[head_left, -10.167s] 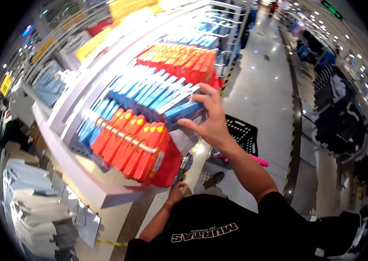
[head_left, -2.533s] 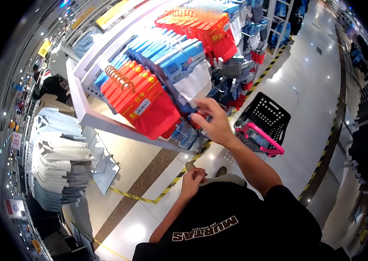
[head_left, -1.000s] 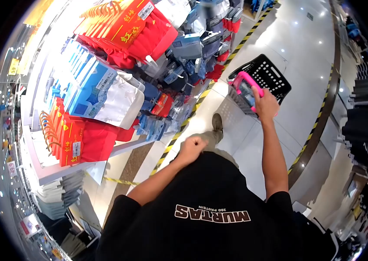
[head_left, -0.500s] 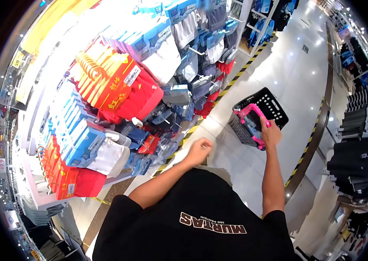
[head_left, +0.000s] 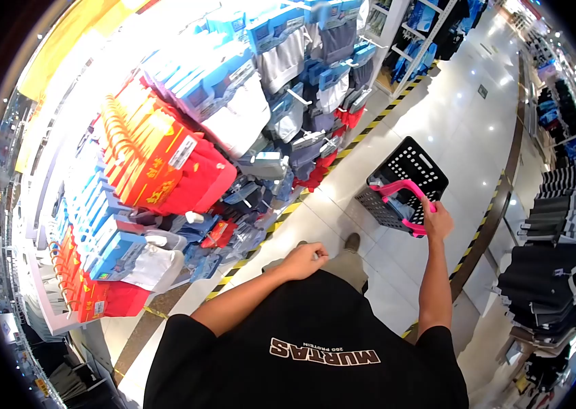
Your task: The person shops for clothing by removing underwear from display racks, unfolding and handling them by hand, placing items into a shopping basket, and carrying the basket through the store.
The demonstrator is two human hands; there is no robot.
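My right hand [head_left: 438, 220] is wrapped round the pink handle [head_left: 400, 187] of a black shopping basket [head_left: 388, 210]. The basket hangs tilted over the floor, its perforated sides showing, with some bluish-grey packaging inside that I cannot make out. In front of my black shirt, my left hand [head_left: 306, 260] is loosely curled, and nothing shows in its fingers. To its left is a display of packaged socks, with red socks [head_left: 203, 180] on red-and-gold cards and white socks [head_left: 155, 267] on blue cards. My left hand is apart from them.
Yellow-and-black striped tape [head_left: 281, 221] runs along the foot of the sock display. A pale tiled aisle [head_left: 465, 123] stretches ahead. Dark clothes [head_left: 540, 273] hang on the right, and a white rack [head_left: 414, 41] with blue goods stands at the far end.
My view has shifted and a shoe now shows below. The basket swings to a steeper tilt in my right hand. My left hand sits lower and slightly further left in view.
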